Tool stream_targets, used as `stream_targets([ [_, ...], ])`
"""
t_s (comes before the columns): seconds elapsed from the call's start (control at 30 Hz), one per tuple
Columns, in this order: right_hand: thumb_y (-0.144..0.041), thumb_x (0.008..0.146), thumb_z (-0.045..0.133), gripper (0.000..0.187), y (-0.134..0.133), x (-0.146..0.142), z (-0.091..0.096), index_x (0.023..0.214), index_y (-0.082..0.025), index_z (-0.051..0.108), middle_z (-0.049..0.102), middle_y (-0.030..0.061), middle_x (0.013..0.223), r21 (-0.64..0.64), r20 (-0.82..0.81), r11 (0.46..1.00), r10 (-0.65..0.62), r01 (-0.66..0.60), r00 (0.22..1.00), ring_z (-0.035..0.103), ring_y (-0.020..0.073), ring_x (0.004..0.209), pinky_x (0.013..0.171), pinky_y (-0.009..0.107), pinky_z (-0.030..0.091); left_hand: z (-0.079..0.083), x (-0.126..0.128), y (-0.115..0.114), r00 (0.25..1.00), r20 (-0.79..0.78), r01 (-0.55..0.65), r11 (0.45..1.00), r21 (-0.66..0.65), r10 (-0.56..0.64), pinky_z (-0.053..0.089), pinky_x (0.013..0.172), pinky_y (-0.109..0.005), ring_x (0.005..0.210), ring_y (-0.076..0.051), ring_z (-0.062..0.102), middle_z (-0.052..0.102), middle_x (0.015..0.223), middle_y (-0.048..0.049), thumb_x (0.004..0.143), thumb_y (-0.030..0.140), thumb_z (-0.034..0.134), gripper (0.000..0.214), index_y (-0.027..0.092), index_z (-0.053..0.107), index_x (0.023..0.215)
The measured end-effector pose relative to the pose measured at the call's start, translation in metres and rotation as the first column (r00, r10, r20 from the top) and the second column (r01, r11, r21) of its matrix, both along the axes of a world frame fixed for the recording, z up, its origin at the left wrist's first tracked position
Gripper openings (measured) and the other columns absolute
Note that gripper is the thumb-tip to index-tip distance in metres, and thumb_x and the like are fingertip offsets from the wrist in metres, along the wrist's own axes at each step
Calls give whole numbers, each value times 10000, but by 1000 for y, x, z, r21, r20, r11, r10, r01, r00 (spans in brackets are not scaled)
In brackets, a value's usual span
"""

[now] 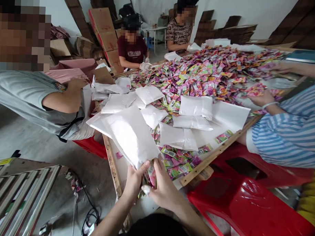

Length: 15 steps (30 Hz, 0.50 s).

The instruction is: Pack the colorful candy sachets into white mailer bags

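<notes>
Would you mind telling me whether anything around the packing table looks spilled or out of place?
A few colourful sachets lie on the concrete floor left of the table, beside a cable, away from the big pile. The left hand and right hand grip a white bag and sachets.

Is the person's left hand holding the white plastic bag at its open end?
Yes, the left hand grips the white plastic bag at its lower open edge.

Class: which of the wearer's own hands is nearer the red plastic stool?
Right. The right hand grips colourful sachets just left of the red plastic stool; the left hand, holding the white plastic bag, is farther left.
</notes>
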State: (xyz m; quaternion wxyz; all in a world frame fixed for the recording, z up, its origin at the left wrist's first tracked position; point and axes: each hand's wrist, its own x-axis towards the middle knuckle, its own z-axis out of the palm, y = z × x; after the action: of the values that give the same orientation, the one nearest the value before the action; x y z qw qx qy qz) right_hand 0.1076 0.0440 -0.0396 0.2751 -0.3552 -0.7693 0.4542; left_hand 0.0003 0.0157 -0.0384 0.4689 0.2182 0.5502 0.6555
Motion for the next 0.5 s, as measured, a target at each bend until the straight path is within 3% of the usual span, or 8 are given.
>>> stream_targets([
  [0.07, -207, 715, 555, 750, 0, 5, -3, 1391, -155, 235, 337, 156, 1402, 38, 7, 999, -36, 36, 999, 293, 300, 1315, 1070, 494, 313, -2, -2, 0, 994, 98, -52, 999, -3, 52, 451, 917, -372, 980, -258, 621, 676, 1015, -111, 716, 306, 687, 482, 116, 571, 1143],
  [0.17, -199, 771, 494, 655, -2, 4, -6, 1379, -153, 255, 400, 159, 1357, 151, -13, 980, -126, 126, 992, 369, 293, 1258, 1034, 496, 352, -3, 1, -4, 981, 185, -53, 998, -46, 60, 471, 887, -342, 975, -247, 625, 676, 1026, -100, 718, 353, 683, 456, 136, 590, 1109],
  [0.33, -141, 720, 483, 694, -6, -2, -7, 1377, -155, 261, 366, 141, 1387, 273, 39, 962, -32, 20, 999, 352, 306, 1246, 1028, 522, 340, -2, 7, -11, 993, 112, -26, 997, -67, 33, 412, 965, -296, 1091, -226, 568, 659, 1088, -75, 694, 276, 712, 479, 169, 583, 1143],
  [0.5, -172, 858, 367, 533, -1, -5, -20, 1383, -158, 271, 402, 140, 1364, 320, 2, 945, -73, 68, 997, 362, 269, 1261, 1016, 481, 375, -10, 6, -9, 969, 215, -115, 992, -58, 125, 464, 893, -341, 997, -240, 616, 672, 1037, -88, 729, 327, 669, 466, 143, 569, 1146],
])
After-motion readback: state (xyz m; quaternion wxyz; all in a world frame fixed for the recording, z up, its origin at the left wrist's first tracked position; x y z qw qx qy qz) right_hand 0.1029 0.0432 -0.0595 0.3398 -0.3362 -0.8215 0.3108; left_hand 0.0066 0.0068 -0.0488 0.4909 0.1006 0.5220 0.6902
